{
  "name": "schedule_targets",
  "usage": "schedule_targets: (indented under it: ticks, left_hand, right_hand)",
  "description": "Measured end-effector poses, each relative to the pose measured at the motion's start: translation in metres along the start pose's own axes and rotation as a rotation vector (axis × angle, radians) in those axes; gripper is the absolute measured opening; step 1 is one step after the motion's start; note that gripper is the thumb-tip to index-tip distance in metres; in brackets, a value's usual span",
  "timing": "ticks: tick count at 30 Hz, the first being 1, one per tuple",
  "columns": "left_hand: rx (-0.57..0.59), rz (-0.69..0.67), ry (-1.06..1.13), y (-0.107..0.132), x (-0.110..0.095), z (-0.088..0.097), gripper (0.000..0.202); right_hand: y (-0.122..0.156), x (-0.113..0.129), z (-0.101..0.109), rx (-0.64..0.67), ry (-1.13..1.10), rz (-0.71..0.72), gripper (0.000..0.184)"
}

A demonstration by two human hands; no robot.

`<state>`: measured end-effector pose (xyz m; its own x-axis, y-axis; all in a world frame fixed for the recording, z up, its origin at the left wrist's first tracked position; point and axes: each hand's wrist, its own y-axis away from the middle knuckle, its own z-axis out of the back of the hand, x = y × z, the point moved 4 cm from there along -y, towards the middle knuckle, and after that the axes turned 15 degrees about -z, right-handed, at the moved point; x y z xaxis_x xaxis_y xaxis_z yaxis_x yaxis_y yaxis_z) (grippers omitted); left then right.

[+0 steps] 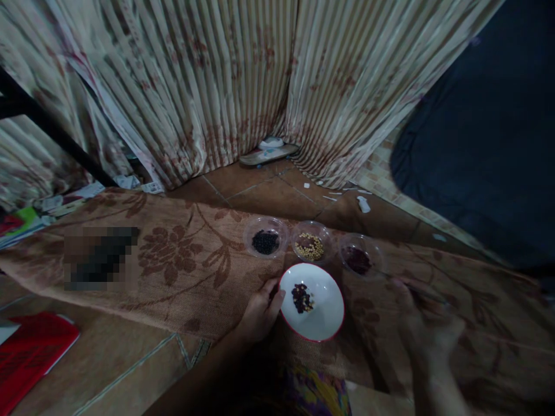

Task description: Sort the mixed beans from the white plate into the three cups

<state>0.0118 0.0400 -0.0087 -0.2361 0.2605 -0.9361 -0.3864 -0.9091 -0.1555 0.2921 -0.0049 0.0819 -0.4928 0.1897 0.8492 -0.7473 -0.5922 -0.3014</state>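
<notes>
White bowl: so I'm standing here looking at this red-rimmed white bowl (327, 300), sitting on the patterned cloth (195, 303), just on the near side of the clear cups.
In the bowl: a small heap of mixed beans (301, 297), dark reddish ones plus some pale yellow, bunched left of the middle.
Left hand: the left hand (260, 312) is closed on the bowl's left edge, thumb up at the rim, other fingers curled round the outside.
Right hand: the right hand (427, 329) is off to the right, well apart from the bowl, and a total smear. Fingers look bent, with something thin and dark (427, 293) by them, but honestly can't tell how far closed it is or whether it's gripping that.
Clear cups: three in a row: black-bean cup (248, 237) on the left, yellow-bean cup (328, 241) in the middle, red-bean cup (376, 261) on the right, nearest the right hand.
Floor beyond: skateboard (269, 155) by the striped curtains (234, 81).
</notes>
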Motion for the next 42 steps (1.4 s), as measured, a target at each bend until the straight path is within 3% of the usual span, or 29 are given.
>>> schedule_targets:
  ticks: [3,8,13,17,20,23,31,42]
  left_hand:
    - [-0.003,0.003,0.007,0.000,0.000,0.001,0.035]
    - [-0.009,0.018,0.017,0.000,0.001,0.001,0.034]
    - [-0.001,0.013,0.034,0.000,-0.001,0.001,0.036]
    - [-0.003,0.004,0.009,0.000,-0.001,0.001,0.035]
    - [-0.008,0.004,0.005,0.000,-0.001,0.001,0.034]
    - [-0.005,0.001,0.009,0.000,0.000,0.000,0.035]
    - [-0.009,0.014,-0.005,0.001,0.001,-0.001,0.036]
    - [-0.011,0.024,0.019,0.000,0.000,0.000,0.036]
  right_hand:
    - [-0.018,-0.006,0.007,-0.128,-0.047,-0.046,0.028]
    - [-0.007,-0.018,0.005,-0.098,-0.078,-0.097,0.028]
    - [0.027,-0.013,-0.001,0.071,-0.108,-0.200,0.030]
    - [0.057,-0.016,-0.017,0.311,-0.092,-0.287,0.029]
    - [0.075,-0.021,-0.028,0.469,-0.035,-0.272,0.028]
    - [0.083,-0.021,-0.034,0.535,0.050,-0.241,0.028]
    - [0.086,-0.018,-0.035,0.563,0.135,-0.128,0.029]
    - [0.088,-0.013,-0.035,0.492,0.185,-0.044,0.030]
